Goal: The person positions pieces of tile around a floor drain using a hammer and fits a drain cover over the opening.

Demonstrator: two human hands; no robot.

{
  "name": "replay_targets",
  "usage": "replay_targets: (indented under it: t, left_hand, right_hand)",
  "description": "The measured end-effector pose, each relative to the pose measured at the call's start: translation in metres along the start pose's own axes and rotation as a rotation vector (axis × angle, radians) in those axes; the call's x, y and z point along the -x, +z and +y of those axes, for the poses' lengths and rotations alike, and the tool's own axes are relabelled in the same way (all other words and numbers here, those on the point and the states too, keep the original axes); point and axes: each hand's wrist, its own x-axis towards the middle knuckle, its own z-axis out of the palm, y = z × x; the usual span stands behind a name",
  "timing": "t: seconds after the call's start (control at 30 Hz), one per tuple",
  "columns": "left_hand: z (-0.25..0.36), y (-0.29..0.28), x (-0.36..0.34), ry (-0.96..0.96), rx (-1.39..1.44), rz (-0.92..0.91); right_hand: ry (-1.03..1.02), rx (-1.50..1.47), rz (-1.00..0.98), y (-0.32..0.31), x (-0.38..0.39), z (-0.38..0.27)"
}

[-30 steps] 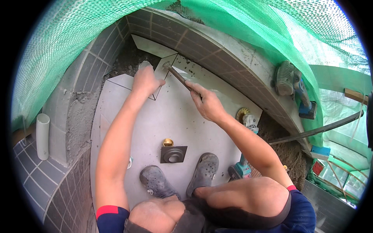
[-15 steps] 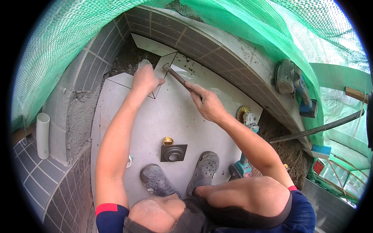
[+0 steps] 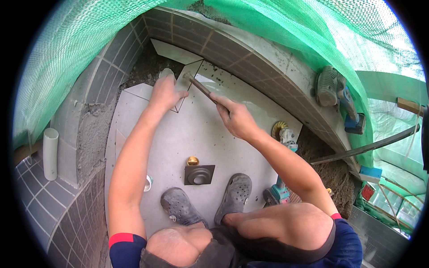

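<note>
I squat on a light grey tiled floor (image 3: 196,134) in a corner of grey brick-patterned walls. My left hand (image 3: 165,93) rests flat on a narrow cut tile piece (image 3: 191,73) at the far corner, pressing it down. My right hand (image 3: 234,117) is closed around the wooden handle of a hammer (image 3: 200,87), whose head touches or hovers just over that same tile piece beside my left fingers. Bare grey mortar (image 3: 147,67) shows around the piece.
A square dark floor drain (image 3: 199,174) with a small brass knob (image 3: 192,161) sits ahead of my grey clogs (image 3: 232,196). A teal power tool (image 3: 279,192) and a yellow cup wheel (image 3: 280,129) lie right. Another grinder (image 3: 333,89) rests on the ledge. A white pipe (image 3: 50,152) stands left.
The hammer head has shifted slightly over the tile piece, as in tapping. My left hand stays on the tile; my body and feet are unmoved.
</note>
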Motion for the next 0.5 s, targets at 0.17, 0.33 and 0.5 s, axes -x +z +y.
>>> replay_targets:
  t: [0.17,0.33,0.5]
  left_hand:
    - [-0.001,0.003,0.002,0.008,0.028,0.017]
    - [-0.012,0.012,0.009,0.069,-0.025,0.115]
    - [-0.014,0.014,0.013,0.09,-0.043,0.126]
  right_hand:
    - [-0.003,0.094,-0.078,-0.002,0.001,0.0]
    - [-0.066,0.042,-0.055,-0.005,0.001,-0.006]
    - [-0.047,0.053,-0.032,0.001,0.009,-0.002]
